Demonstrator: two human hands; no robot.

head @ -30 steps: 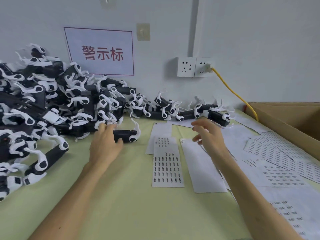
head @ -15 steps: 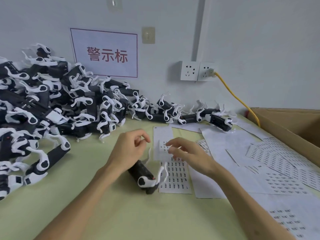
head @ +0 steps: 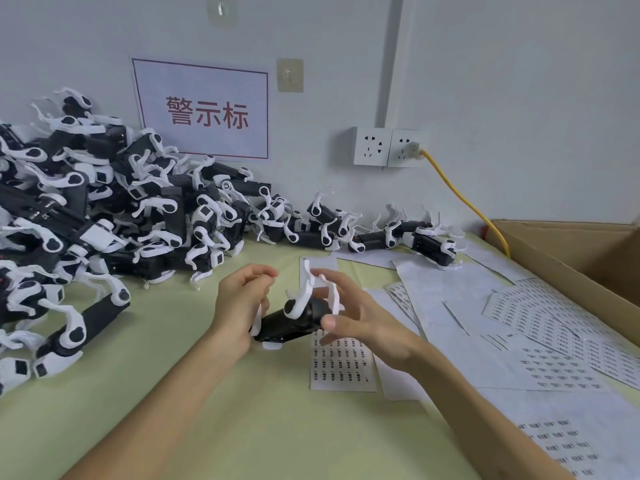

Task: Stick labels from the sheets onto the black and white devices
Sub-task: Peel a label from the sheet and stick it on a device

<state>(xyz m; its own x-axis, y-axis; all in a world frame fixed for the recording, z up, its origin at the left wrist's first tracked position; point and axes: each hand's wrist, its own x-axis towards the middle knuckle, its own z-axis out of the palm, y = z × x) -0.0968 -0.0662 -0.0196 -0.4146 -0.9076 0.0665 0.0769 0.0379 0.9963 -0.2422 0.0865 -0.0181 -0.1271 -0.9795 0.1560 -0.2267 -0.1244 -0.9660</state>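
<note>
One black and white device [head: 289, 323] is held just above the green table, its white prongs pointing up. My left hand [head: 240, 306] grips its left end with curled fingers. My right hand [head: 356, 318] holds its right end, thumb on the black body and fingers behind the prongs. A label sheet [head: 341, 365] with rows of small printed labels lies on the table under my right hand. More label sheets [head: 540, 323] are spread to the right. I cannot tell whether a label is on either hand's fingertips.
A big pile of black and white devices [head: 104, 220] fills the left side, and a row of them [head: 381, 233] runs along the wall. An open cardboard box [head: 571, 251] stands at the right edge. A yellow cable [head: 460, 199] runs from the wall socket [head: 384, 147].
The device has come up off the table and turned so its prongs point up. My right hand left the label sheet and took the device's right end.
</note>
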